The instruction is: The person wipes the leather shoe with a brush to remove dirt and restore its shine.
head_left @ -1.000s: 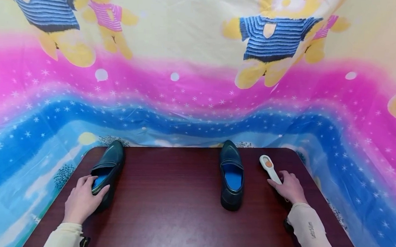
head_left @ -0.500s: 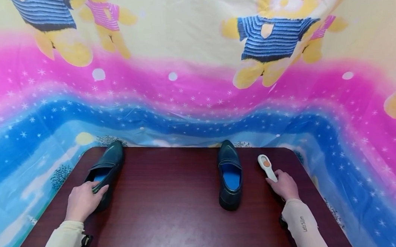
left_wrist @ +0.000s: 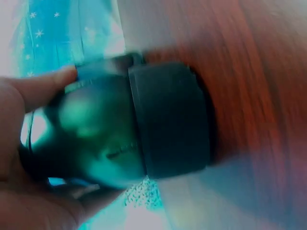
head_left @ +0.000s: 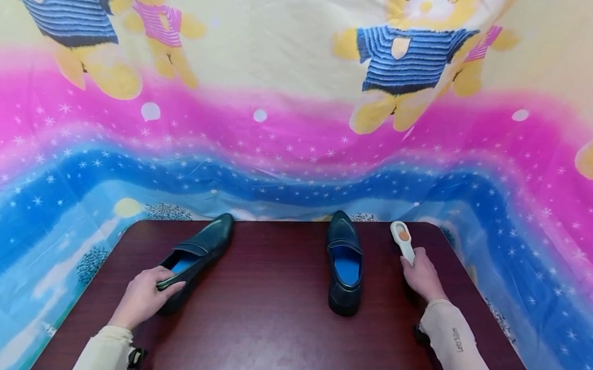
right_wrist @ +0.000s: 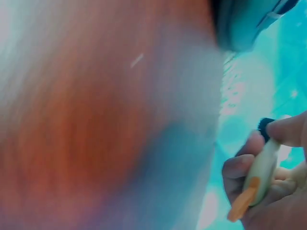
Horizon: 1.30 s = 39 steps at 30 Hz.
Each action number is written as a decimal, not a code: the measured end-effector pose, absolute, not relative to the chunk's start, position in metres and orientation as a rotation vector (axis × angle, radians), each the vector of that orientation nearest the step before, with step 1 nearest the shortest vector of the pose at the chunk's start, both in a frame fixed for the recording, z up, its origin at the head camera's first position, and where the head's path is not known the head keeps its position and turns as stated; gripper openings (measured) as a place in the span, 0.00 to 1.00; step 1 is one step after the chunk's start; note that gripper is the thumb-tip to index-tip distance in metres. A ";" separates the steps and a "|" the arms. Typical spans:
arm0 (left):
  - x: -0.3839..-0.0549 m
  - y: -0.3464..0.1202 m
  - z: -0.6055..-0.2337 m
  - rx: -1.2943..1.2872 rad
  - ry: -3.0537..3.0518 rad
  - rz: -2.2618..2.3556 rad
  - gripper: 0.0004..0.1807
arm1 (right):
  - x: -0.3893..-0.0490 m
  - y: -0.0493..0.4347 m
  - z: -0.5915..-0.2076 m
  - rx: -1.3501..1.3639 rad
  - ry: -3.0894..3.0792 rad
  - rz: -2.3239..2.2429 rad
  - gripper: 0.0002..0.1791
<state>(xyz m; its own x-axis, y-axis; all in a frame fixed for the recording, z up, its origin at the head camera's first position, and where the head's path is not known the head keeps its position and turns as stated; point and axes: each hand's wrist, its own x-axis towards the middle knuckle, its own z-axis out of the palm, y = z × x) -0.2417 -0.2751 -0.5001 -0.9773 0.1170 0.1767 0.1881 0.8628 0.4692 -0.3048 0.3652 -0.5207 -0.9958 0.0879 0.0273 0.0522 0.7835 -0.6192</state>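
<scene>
My left hand [head_left: 142,297] pinches the heel of a dark green loafer [head_left: 205,241] with a blue insole, its toe angled away to the right. In the left wrist view the thumb and fingers sit on either side of the heel [left_wrist: 96,129], whose dark block faces the camera. My right hand [head_left: 424,275] grips a small white-handled brush [head_left: 405,250] with a ring-like end and an orange part. Dark bristles [right_wrist: 264,128] and an orange tab [right_wrist: 243,200] show in the right wrist view. Between the hands stands the matching loafer [head_left: 345,266], upright, toe away.
A dark red-brown wooden table [head_left: 269,317] lies under everything. Behind it and along both sides hangs a curtain [head_left: 289,123] printed with bears and snowflakes. The standing loafer is a short way left of the right hand.
My left hand has brought its loafer to the right and turned the toe further right. The brush has swung more upright and slightly away in my right hand. The other loafer stays put.
</scene>
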 end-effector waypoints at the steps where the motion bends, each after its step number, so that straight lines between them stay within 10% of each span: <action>1: -0.244 -0.271 -0.501 -0.272 -2.884 -0.773 0.05 | -0.304 0.361 -0.517 -0.110 -2.882 1.013 0.26; 19: -0.286 -0.228 -0.513 -0.838 -2.784 -1.209 0.09 | -0.277 0.264 -0.448 0.192 -2.527 1.243 0.25; 39: -0.307 -0.228 -0.530 -0.476 -2.776 -1.464 0.17 | -0.270 0.180 -0.439 0.442 -2.462 1.133 0.20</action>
